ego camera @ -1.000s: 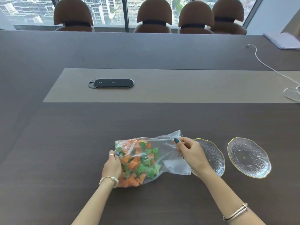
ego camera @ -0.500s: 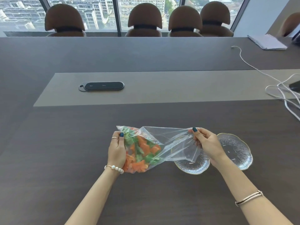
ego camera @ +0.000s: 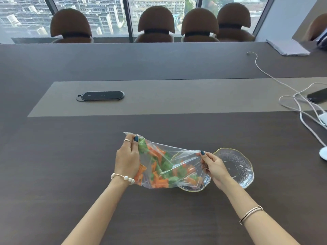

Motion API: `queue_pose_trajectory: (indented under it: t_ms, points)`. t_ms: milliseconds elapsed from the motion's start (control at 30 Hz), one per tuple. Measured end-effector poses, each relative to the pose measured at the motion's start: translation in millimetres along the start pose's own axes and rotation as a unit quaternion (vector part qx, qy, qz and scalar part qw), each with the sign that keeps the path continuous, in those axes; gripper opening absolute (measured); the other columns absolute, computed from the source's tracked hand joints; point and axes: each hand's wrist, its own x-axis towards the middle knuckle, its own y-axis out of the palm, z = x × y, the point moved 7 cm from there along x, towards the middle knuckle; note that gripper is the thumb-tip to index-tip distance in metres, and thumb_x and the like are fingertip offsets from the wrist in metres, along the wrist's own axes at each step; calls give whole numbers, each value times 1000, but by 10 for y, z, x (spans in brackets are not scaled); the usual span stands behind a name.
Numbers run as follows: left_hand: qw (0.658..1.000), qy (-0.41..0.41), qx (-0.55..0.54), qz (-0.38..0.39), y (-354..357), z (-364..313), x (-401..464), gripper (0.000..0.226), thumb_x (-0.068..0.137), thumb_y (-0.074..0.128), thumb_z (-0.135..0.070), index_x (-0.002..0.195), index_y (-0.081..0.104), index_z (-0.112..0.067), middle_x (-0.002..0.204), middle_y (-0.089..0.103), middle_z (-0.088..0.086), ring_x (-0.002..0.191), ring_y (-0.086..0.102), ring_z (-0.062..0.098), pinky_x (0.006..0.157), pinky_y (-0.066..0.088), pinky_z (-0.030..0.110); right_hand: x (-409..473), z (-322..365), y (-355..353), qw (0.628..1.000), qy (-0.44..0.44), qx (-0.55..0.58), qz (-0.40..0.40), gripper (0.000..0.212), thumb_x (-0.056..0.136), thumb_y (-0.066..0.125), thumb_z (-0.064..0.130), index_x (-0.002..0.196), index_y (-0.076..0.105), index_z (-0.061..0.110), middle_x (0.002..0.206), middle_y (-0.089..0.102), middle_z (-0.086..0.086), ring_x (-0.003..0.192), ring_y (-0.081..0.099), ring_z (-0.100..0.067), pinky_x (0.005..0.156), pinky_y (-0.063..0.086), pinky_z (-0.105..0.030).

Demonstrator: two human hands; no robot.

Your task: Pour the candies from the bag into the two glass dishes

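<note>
A clear plastic bag (ego camera: 178,154) of orange and green candies (ego camera: 159,174) hangs tilted down to the right above the dark table. My left hand (ego camera: 126,160) grips its raised closed end. My right hand (ego camera: 215,167) pinches the rim of its open mouth, which lies over the near glass dish (ego camera: 193,187). Candies have slid toward the mouth, over that dish. The second gold-rimmed glass dish (ego camera: 238,163) stands just to the right, partly behind my right hand, with nothing in it.
A black oval panel (ego camera: 102,95) is set in the table's grey centre strip. White cables (ego camera: 300,106) and a dark phone (ego camera: 317,97) lie at the right. Papers (ego camera: 287,47) sit at the far right corner. Brown chairs (ego camera: 155,23) line the far side.
My left hand has lifted the bag's closed end higher and the bag tilts more steeply. The candies have slid toward the open mouth over the near dish.
</note>
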Motion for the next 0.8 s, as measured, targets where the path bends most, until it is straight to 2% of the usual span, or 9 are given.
queue_pose_trajectory:
  t_ms: [100,267,333,400,467,567,800]
  points:
    - [1000,10,-8,-11,61,-160,-68,18,96,36,-21,94,53,-16,62,44,4,55,36,20,52,32,32,38,-2,-39,1000,7,25,14,18,90,56,24,92,70,12,63,51,3,58,46,-9,46,44,-13]
    - [999,26,-9,-35,136,-362,-105,15,96,38,-23,90,51,-20,58,42,1,52,35,19,45,30,20,120,67,-144,998,4,47,34,17,90,56,23,92,69,12,69,53,0,57,46,-7,55,42,-20]
    - [999,30,-6,-39,159,-426,-118,15,96,37,-22,89,50,-18,57,42,1,52,35,20,47,30,22,141,95,-177,997,2,57,42,17,90,56,23,91,70,12,71,54,-1,58,47,-8,59,40,-24]
    - [999,28,-3,-42,177,-465,-136,15,96,37,-22,88,49,-19,57,42,2,52,36,21,51,32,31,144,122,-197,997,-1,53,48,18,90,56,23,90,70,13,70,56,1,58,48,-9,60,39,-25]
    - [999,21,0,-49,176,-461,-151,15,96,36,-22,88,49,-20,58,43,2,53,38,22,52,33,34,129,159,-190,997,-2,51,53,17,91,55,23,91,69,12,65,56,4,51,50,-6,55,41,-21]
    - [997,13,14,-68,136,-399,-184,17,96,36,-22,91,50,-14,59,44,3,55,39,24,53,33,35,94,238,-143,997,-11,48,67,18,90,56,23,93,68,10,58,57,10,50,50,-3,48,44,-15]
    - [993,12,21,-116,-112,-312,-264,18,97,35,-24,92,49,-13,60,44,3,54,39,22,51,34,33,35,422,41,993,-37,7,112,19,89,56,28,85,71,18,62,55,6,53,53,-2,54,47,-16]
